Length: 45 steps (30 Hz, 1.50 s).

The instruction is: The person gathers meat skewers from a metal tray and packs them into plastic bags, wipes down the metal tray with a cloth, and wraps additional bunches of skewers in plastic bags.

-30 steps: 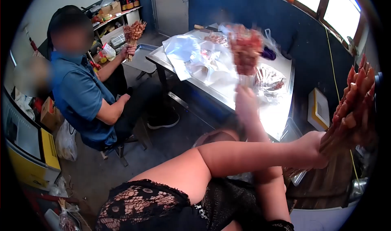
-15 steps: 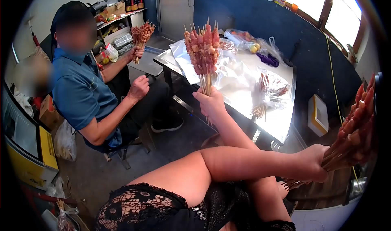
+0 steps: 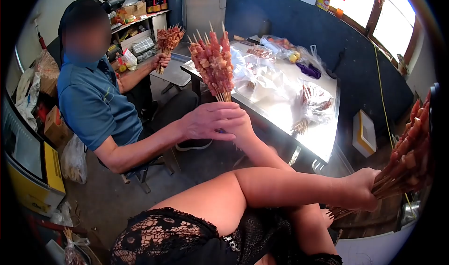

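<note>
- Head view: the right hand (image 3: 243,129) holds the central skewer bundle (image 3: 213,66) meat upward, leaning a little left, with its grip clamped round the lower sticks.
- The left arm (image 3: 290,188) crosses over the right one, and the left hand (image 3: 359,188) has its grip clamped round the outer skewer bundle (image 3: 407,155); the meat points up and right, the stick ends poke out below.
- A co-worker (image 3: 96,99) lays the near hand (image 3: 210,121) across the right hand; whether it also touches the sticks cannot be told. The far hand (image 3: 162,61) grips another skewer bundle (image 3: 169,39), upright.
- On the worktop (image 3: 320,141) lie bagged skewers (image 3: 315,99), white plastic sheeting (image 3: 269,85) to their left and a purple item (image 3: 308,70) behind.
- Each bundle is probably light but top-heavy, so it would tip or fan out in a loose grip. The raw meat should be soft and slippery, easily squashed or slid along; the thin sticks look stiff, with pointed tips.
- Best hold: the bare sticks just under the meat, all gathered together, clear of the points.
</note>
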Available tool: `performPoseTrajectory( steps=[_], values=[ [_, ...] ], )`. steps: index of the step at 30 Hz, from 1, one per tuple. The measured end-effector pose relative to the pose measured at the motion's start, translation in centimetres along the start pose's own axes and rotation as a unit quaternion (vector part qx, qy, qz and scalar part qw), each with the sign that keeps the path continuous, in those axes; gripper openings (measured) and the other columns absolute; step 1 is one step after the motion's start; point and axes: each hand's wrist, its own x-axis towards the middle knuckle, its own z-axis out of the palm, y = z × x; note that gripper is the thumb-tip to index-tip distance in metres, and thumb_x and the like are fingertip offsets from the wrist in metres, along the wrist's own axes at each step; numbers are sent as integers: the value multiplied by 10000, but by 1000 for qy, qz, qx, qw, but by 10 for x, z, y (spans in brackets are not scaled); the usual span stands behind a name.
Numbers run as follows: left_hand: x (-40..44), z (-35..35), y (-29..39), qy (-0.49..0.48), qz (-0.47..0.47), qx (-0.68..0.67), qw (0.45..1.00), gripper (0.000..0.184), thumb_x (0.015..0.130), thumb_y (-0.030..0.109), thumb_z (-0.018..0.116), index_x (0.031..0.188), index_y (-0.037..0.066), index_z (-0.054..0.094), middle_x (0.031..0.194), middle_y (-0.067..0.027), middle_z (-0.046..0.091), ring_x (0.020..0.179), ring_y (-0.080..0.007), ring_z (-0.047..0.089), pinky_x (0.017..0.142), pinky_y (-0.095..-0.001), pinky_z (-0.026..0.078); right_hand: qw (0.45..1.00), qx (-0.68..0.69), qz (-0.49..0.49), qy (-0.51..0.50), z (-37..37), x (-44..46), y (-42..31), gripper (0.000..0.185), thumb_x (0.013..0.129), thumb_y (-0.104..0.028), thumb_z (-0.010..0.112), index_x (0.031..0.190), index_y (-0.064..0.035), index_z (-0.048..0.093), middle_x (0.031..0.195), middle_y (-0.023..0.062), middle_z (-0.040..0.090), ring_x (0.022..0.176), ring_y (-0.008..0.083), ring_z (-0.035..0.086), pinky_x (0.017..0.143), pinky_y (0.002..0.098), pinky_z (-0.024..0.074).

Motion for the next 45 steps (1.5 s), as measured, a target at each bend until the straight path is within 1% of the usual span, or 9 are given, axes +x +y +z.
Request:
performPoseTrajectory(
  steps=[3,6,8,14,22,26,27,30,45],
  values=[
    [4,1,-13,-21,-12,-32,999,330,611,14,592,925,18,494,684,-33,528,577,-111,512,531,-238,421,838,-393,113,360,41,27,4,101,860,-137,503,822,-49,537,847,100,589,911,179,559,764,386,445],
    [6,3,-17,-15,-12,-23,1000,308,605,1,594,898,15,497,671,-28,517,583,-105,517,526,-244,425,402,-662,195,601,79,46,-12,234,913,-183,459,739,-46,535,889,163,589,1038,240,547,854,515,435],
    [6,4,-15,-12,-26,-29,999,296,604,-3,593,884,17,498,665,-24,510,589,-100,514,529,-242,422,414,-627,223,622,77,41,-25,217,895,-169,503,731,-31,537,857,137,601,958,246,580,804,438,458],
    [8,2,-16,-11,-43,-55,998,275,604,-1,598,858,23,497,631,-25,505,549,-109,516,496,-252,414,985,-171,27,12,-3,-34,-8,81,829,-108,560,854,-33,573,805,92,608,744,221,569,727,339,469],
    [7,-11,-19,40,0,-25,999,273,641,2,591,893,37,494,617,-33,525,462,-120,515,417,-256,407,990,14,130,51,-96,-123,48,378,895,-275,547,1214,-76,514,749,3,536,611,70,486,521,207,415],
    [8,-25,-28,62,-11,-15,998,307,664,25,607,948,41,492,632,-29,543,493,-116,536,452,-254,436,797,327,303,408,-180,-197,4,278,878,-341,532,979,-88,588,644,8,510,471,146,488,410,254,408],
    [10,-29,-34,73,1,4,997,305,671,24,598,959,30,496,671,-37,552,552,-120,545,492,-265,441,819,431,334,178,-258,-240,48,383,894,-390,490,1084,-62,545,782,40,590,625,155,570,528,298,479],
    [24,-39,-65,120,67,71,988,316,687,55,607,981,23,497,747,-55,567,680,-134,558,625,-277,455,806,82,-9,586,-196,-257,-44,537,921,-459,385,1247,-34,430,1104,100,558,990,192,551,822,334,449],
    [9,-59,-116,132,-37,-13,990,293,708,58,701,964,62,559,864,18,573,781,-75,543,681,-240,464,935,-125,57,326,-190,-279,-55,659,743,-307,669,1255,-12,378,1157,79,464,979,165,517,801,290,431]
  ],
)
